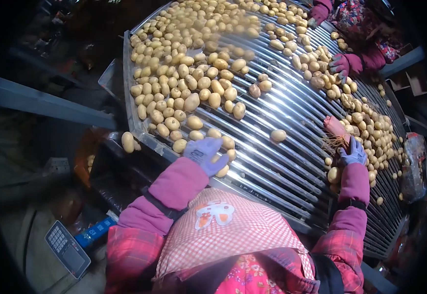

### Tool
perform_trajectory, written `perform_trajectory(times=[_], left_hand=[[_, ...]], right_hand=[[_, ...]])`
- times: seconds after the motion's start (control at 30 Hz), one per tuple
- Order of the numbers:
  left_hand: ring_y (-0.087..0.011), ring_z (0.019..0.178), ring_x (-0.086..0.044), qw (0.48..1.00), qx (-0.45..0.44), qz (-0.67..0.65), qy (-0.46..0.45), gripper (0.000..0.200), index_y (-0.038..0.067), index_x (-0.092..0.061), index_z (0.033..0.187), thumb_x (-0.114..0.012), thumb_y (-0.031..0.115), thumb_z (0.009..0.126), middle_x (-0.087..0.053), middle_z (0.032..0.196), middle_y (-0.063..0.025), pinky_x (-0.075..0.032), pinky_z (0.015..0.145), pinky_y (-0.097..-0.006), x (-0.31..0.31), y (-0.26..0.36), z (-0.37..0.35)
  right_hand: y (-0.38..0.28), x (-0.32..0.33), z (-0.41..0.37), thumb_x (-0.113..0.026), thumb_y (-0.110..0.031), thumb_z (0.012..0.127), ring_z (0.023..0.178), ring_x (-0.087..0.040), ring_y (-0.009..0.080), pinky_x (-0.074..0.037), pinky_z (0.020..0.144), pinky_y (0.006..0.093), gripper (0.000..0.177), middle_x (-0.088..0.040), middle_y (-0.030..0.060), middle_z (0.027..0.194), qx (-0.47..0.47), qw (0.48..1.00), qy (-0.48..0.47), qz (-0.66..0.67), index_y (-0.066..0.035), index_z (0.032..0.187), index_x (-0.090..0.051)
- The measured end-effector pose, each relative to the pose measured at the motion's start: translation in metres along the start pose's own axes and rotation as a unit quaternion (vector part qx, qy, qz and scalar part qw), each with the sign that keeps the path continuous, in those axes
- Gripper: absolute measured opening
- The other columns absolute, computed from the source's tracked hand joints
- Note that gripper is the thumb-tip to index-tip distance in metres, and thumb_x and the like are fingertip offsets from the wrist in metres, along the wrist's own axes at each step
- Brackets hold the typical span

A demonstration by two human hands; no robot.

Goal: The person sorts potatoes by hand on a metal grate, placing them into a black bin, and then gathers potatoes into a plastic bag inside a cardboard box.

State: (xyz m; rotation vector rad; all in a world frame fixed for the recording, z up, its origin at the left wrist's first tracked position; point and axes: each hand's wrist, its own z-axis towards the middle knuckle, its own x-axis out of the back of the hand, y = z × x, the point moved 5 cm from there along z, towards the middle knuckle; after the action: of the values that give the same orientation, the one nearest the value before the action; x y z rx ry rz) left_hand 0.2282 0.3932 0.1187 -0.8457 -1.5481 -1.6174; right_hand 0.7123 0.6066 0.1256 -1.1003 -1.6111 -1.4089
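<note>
Head camera shows me potatoes (192,102) heaped over the far left and right side of a ribbed metal table (272,169). The left hand (204,154), gloved, is open with fingers spread at potatoes by the near edge. The right hand (354,155) meets a pink object with straw-like strands (337,128) beside the right-hand heap; I cannot tell whether it grips it. A co-worker's gloved hand (340,66) reaches the potatoes beyond.

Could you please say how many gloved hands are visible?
4: the left hand at near potatoes, the right hand by the pinkish bundle, a co-worker's farther hand and nearer hand across the rollers.
</note>
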Motion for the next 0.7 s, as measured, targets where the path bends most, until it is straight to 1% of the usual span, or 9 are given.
perform_trajectory(times=[0.07,0.13,0.27,0.33,0.4,0.47,0.5,0.57,0.7], left_hand=[[-0.0282,0.077,-0.063,0.998,-0.038,0.04,0.015,0.039,0.009,-0.06,0.107,-0.066,0.031,0.076,-0.064,0.086,-0.0095,-0.049,0.067,-0.0391,-0.007,0.006,0.0],[-0.0287,0.075,-0.063,0.999,-0.028,0.014,0.034,0.038,0.008,-0.06,0.105,-0.067,0.03,0.075,-0.064,0.084,-0.0098,-0.049,0.064,-0.0393,-0.009,0.003,0.0],[-0.0327,0.078,-0.062,0.995,0.017,-0.066,0.073,0.032,0.009,-0.062,0.102,-0.064,0.028,0.077,-0.065,0.086,-0.0123,-0.048,0.071,-0.0416,-0.004,-0.01,-0.009],[-0.0313,0.077,-0.062,0.989,0.075,-0.048,0.114,0.03,0.004,-0.06,0.104,-0.064,0.018,0.079,-0.063,0.085,-0.0149,-0.05,0.07,-0.039,0.012,-0.027,-0.018],[-0.0341,0.083,-0.062,0.97,0.066,-0.078,0.221,0.03,0.005,-0.062,0.102,-0.064,0.023,0.078,-0.063,0.09,-0.0161,-0.049,0.075,-0.0408,0.024,-0.052,-0.033],[-0.0336,0.083,-0.061,0.967,0.099,-0.003,0.233,0.032,0.004,-0.061,0.101,-0.065,0.025,0.078,-0.063,0.092,-0.0158,-0.048,0.076,-0.0412,0.034,-0.064,-0.046],[-0.0335,0.084,-0.061,0.966,0.068,0.016,0.249,0.032,0.005,-0.061,0.102,-0.065,0.025,0.077,-0.063,0.092,-0.0152,-0.048,0.076,-0.0419,0.03,-0.068,-0.048],[-0.0327,0.087,-0.06,0.979,0.096,-0.004,0.182,0.035,0.006,-0.061,0.105,-0.065,0.026,0.077,-0.064,0.098,-0.0128,-0.045,0.079,-0.0444,0.037,-0.055,-0.046],[-0.0313,0.087,-0.059,0.966,0.063,0.07,0.241,0.04,0.009,-0.06,0.112,-0.063,0.028,0.077,-0.064,0.102,-0.0118,-0.042,0.083,-0.0455,0.02,-0.065,-0.05]], right_hand=[[0.003,-0.013,0.012,-0.061,-0.048,0.074,0.118,-0.047,0.0281,-0.038,0.098,0.0439,0.076,-0.046,0.011,0.133,-0.022,0.999,-0.03,0.012,-0.022,0.14,-0.034],[0.004,-0.024,0.033,-0.062,-0.046,0.073,0.111,-0.052,0.029,-0.04,0.093,0.0436,0.074,-0.05,0.0082,0.125,0.052,0.99,0.128,0.033,-0.023,0.139,-0.037],[0.015,-0.024,0.054,-0.063,-0.028,0.075,0.1,-0.057,0.0309,-0.046,0.086,0.0406,0.057,-0.057,0.0103,0.114,0.089,0.988,0.101,0.076,-0.019,0.129,-0.047],[0.004,0.018,0.034,-0.063,-0.018,0.076,0.095,-0.06,0.0323,-0.049,0.081,0.0412,0.046,-0.061,0.0142,0.106,0.096,0.971,0.125,0.181,-0.015,0.121,-0.054],[-0.039,0.074,-0.007,-0.064,-0.019,0.075,0.089,-0.062,0.0325,-0.05,0.076,0.0399,0.035,-0.062,0.0162,0.1,0.232,0.916,0.16,0.284,-0.013,0.11,-0.061],[-0.089,0.038,-0.029,-0.067,-0.021,0.073,0.086,-0.062,0.0321,-0.05,0.073,0.0393,0.031,-0.064,0.0171,0.093,0.276,0.779,-0.147,0.543,-0.011,0.102,-0.064],[-0.148,0.106,-0.087,-0.067,-0.023,0.072,0.081,-0.063,0.0321,-0.051,0.071,0.0402,0.031,-0.065,0.0158,0.088,0.438,0.866,-0.095,0.22,-0.012,0.101,-0.065],[-0.21,0.097,-0.138,-0.069,-0.027,0.068,0.077,-0.063,0.0348,-0.05,0.068,0.0427,0.035,-0.065,0.0164,0.084,0.557,0.801,-0.14,0.169,-0.008,0.097,-0.066],[-0.295,0.086,-0.182,-0.06,-0.034,0.08,0.069,-0.062,0.0332,-0.047,0.064,0.045,0.03,-0.062,0.0148,0.077,0.566,0.791,-0.104,0.209,-0.009,0.096,-0.06]])
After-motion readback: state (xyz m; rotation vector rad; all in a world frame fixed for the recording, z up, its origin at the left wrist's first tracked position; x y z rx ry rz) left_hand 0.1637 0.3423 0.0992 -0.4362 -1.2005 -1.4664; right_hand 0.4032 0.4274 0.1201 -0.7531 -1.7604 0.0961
